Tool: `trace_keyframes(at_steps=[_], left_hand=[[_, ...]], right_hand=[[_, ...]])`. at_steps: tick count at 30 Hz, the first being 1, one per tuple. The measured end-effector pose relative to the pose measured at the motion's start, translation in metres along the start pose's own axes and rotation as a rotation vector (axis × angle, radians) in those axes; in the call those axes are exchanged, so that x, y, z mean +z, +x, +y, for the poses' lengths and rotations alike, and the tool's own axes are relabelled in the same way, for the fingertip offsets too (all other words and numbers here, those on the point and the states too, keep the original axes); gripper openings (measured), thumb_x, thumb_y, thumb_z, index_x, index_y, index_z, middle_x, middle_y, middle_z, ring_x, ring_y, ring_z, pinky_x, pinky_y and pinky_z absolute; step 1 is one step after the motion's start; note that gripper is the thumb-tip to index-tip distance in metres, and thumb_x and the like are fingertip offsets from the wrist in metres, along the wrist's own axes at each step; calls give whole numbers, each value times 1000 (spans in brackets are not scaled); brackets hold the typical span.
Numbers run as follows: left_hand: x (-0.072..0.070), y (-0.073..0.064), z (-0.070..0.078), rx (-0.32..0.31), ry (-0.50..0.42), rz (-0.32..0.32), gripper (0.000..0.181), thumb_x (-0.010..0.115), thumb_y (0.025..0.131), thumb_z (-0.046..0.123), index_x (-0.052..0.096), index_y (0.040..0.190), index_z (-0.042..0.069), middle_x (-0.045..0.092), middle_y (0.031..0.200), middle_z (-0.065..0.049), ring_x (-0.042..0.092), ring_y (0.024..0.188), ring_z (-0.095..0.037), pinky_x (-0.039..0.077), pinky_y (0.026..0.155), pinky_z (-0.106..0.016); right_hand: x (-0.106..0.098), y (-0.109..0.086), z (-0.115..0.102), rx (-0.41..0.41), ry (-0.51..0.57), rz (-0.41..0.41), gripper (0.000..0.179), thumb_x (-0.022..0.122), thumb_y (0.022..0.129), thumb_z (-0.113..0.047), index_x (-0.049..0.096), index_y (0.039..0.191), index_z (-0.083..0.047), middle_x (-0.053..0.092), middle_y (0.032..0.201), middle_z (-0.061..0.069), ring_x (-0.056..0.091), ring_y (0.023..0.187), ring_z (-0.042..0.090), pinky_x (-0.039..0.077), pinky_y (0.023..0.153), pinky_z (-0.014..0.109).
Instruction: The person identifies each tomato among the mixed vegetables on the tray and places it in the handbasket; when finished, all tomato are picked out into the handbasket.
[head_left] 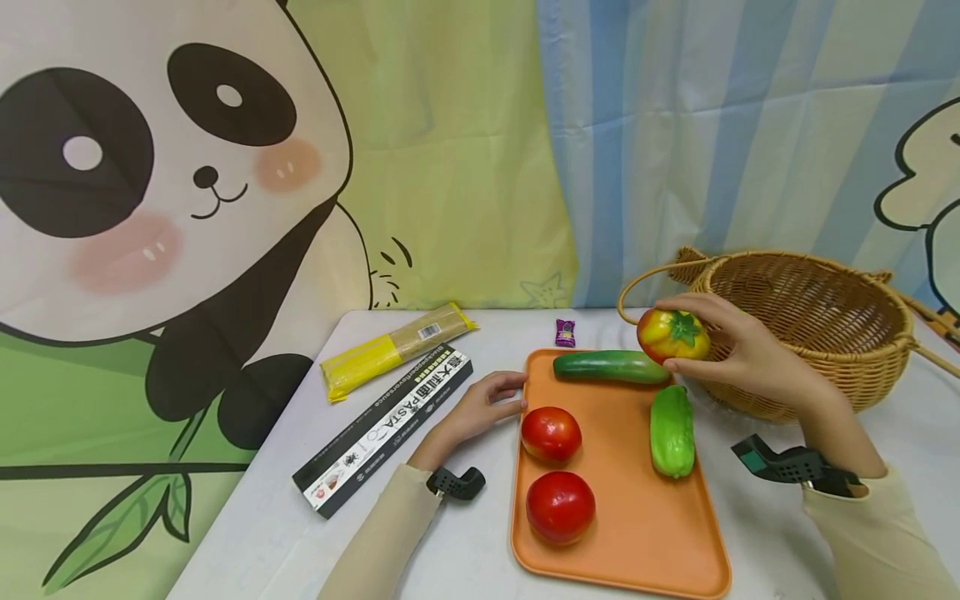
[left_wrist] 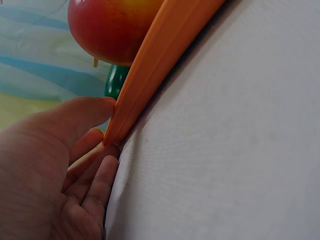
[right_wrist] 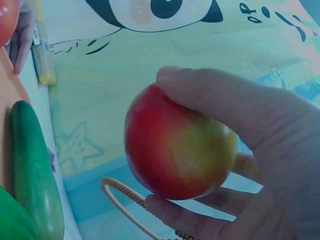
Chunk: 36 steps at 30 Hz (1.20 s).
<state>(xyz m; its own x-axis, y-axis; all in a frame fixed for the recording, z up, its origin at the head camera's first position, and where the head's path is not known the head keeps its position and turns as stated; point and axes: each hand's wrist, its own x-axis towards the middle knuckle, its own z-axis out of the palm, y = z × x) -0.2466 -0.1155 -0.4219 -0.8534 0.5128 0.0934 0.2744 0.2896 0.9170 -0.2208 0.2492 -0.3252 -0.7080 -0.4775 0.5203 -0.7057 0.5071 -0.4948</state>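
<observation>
My right hand grips a red-and-yellow tomato with a green star-shaped top, thumb on one side and fingers on the other. It is held above the far right of an orange tray, near a wicker basket. My left hand touches the tray's left rim, with thumb and fingertips at the edge in the left wrist view. On the tray lie a dark green cucumber, a light green ribbed vegetable and two red tomatoes, one farther and one nearer.
Left of the tray lie a black-and-white pasta box and a yellow pack of dry noodles. A small purple packet sits beyond the tray's far edge. A printed curtain hangs behind the table.
</observation>
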Motion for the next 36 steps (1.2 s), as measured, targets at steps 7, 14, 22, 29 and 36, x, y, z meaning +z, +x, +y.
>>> trace_keyframes(at_steps=[7, 14, 22, 29, 36], left_hand=[[2, 8, -23, -1, -2, 16, 50, 65, 92, 3, 47, 136, -11, 49, 139, -27, 50, 128, -39, 40, 111, -48], [2, 11, -37, 2, 0, 40, 49, 68, 91, 8, 52, 136, -3, 53, 138, -19, 53, 126, -32, 43, 110, -39], [1, 12, -35, 2, 21, 42, 48, 69, 91, 11, 54, 135, 0, 55, 137, -14, 55, 125, -27, 45, 107, -31], [3, 11, -36, -5, 6, 49, 48, 69, 91, 10, 54, 135, -1, 55, 137, -16, 55, 125, -29, 45, 108, -34], [3, 7, -25, 3, 2, 34, 49, 66, 92, 5, 49, 136, -8, 52, 138, -24, 52, 126, -37, 42, 110, -45]], right_hand=[[-2, 0, 1, -4, -11, 57, 76, 83, 69, 7, 54, 138, -10, 46, 136, 4, 41, 118, 0, 41, 83, 3], [-3, -4, 1, 135, 39, 135, 74, 78, 77, 5, 48, 143, -11, 45, 131, -8, 52, 97, 0, 46, 76, 3], [-6, -2, 5, 140, 23, 208, 81, 80, 71, 9, 48, 143, -12, 40, 128, -17, 42, 106, 3, 42, 74, 2], [-6, -2, 8, 153, 4, 226, 81, 81, 69, 8, 49, 142, -12, 39, 127, -20, 38, 109, 2, 38, 75, 3], [-7, 0, 15, 88, 8, 246, 82, 80, 66, 13, 49, 141, -6, 43, 128, -19, 40, 109, 2, 41, 74, 1]])
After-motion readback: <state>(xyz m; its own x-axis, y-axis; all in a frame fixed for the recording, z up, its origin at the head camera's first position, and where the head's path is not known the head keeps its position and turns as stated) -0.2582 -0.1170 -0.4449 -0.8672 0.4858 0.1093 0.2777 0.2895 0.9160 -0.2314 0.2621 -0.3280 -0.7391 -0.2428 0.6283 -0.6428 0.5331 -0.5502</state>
